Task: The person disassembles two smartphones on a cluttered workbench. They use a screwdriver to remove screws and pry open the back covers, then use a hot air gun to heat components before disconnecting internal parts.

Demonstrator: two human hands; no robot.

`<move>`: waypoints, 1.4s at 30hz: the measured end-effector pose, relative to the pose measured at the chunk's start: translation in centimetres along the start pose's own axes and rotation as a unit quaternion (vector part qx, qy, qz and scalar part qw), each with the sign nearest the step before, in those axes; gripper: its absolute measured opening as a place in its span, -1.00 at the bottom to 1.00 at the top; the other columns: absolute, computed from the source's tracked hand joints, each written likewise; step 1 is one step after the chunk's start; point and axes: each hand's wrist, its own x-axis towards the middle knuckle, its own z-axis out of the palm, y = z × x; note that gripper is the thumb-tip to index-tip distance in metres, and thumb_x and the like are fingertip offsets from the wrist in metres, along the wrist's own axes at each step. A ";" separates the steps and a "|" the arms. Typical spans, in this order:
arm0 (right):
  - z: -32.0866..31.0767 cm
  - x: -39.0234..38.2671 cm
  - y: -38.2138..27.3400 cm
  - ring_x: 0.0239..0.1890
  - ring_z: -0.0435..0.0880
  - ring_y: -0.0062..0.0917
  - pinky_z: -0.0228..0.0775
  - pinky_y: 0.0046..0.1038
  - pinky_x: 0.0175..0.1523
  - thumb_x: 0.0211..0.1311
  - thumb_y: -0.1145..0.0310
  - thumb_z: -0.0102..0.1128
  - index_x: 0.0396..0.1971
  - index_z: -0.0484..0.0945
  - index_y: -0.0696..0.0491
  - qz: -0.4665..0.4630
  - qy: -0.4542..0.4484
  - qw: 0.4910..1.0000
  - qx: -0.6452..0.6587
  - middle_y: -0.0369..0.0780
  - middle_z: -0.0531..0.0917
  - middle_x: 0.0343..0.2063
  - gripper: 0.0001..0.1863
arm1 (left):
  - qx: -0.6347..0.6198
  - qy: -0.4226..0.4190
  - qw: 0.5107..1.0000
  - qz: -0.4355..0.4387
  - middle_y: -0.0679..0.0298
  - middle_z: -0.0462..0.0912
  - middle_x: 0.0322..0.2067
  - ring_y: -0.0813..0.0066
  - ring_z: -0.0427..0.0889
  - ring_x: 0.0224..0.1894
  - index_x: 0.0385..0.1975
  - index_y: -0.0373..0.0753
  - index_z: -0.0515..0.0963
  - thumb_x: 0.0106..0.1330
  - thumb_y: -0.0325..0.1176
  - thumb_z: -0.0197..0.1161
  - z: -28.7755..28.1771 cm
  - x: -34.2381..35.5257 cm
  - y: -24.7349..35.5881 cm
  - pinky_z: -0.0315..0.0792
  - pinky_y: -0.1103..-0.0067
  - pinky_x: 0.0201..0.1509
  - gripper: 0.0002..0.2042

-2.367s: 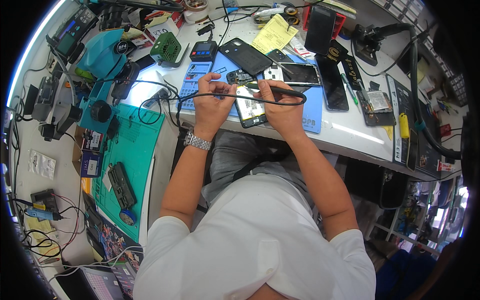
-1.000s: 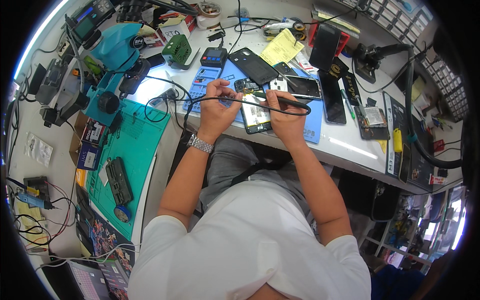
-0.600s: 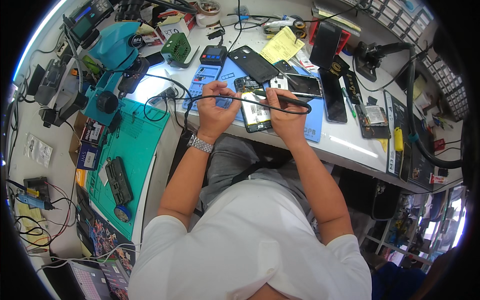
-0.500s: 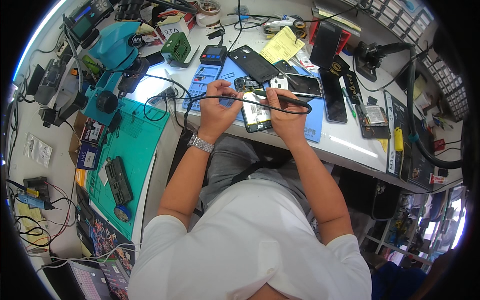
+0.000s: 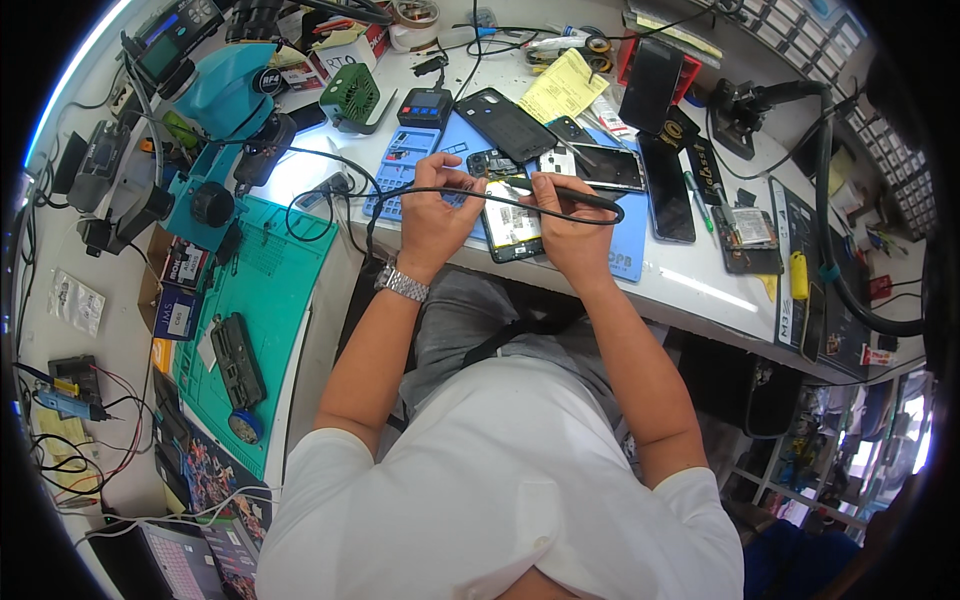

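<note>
On the blue work mat (image 5: 627,240) lies an opened phone (image 5: 512,236), its white-labelled battery and inner parts showing. My right hand (image 5: 572,240) grips a black-handled soldering iron (image 5: 588,201), whose tip end points left over the phone's upper part. From the handle's rear, the black cable (image 5: 545,213) loops back leftward across both hands. My left hand (image 5: 432,225), with a metal watch at its wrist, is at the phone's left edge; thumb and forefinger pinch together there. What they hold, if anything, is too small to make out.
Behind the phone lie a detached black back cover (image 5: 503,125) and a small black station with a screen (image 5: 425,107). More phones (image 5: 668,195) rest to the right. A teal microscope (image 5: 228,92) and a green mat (image 5: 270,290) occupy the left side.
Both hands keep nearly the same place and grip. The view has shifted very slightly; otherwise little differs.
</note>
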 end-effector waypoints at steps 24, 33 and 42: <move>-0.1 0.1 -0.2 -0.29 0.87 -0.54 0.64 -0.55 -0.23 0.51 0.36 0.38 -0.13 0.73 0.21 0.009 0.002 0.998 -0.054 -0.15 0.85 -0.37 -0.80 | 0.009 0.007 0.999 0.032 0.19 0.81 -0.36 0.48 0.81 -0.34 0.07 -0.31 0.43 0.30 -0.43 0.55 0.2 0.1 -0.4 0.62 0.57 -0.29 -0.55; -0.2 0.1 0.2 -0.28 0.88 -0.52 0.66 -0.54 -0.22 0.52 0.34 0.37 -0.14 0.73 0.22 -0.017 0.011 0.999 -0.028 -0.14 0.84 -0.36 -0.79 | -0.007 0.051 0.998 0.040 0.21 0.79 -0.36 0.53 0.77 -0.33 0.05 -0.30 0.42 0.30 -0.48 0.53 0.4 0.1 -0.7 0.61 0.59 -0.30 -0.57; -0.1 -0.1 -0.4 -0.27 0.88 -0.51 0.66 -0.54 -0.22 0.50 0.39 0.38 -0.14 0.73 0.22 -0.004 0.007 0.999 -0.043 -0.14 0.84 -0.34 -0.82 | -0.032 0.061 0.997 0.035 0.25 0.69 -0.26 0.64 0.65 -0.28 0.05 -0.29 0.43 0.40 -0.54 0.44 0.3 -0.1 -2.0 0.55 0.61 -0.19 -0.66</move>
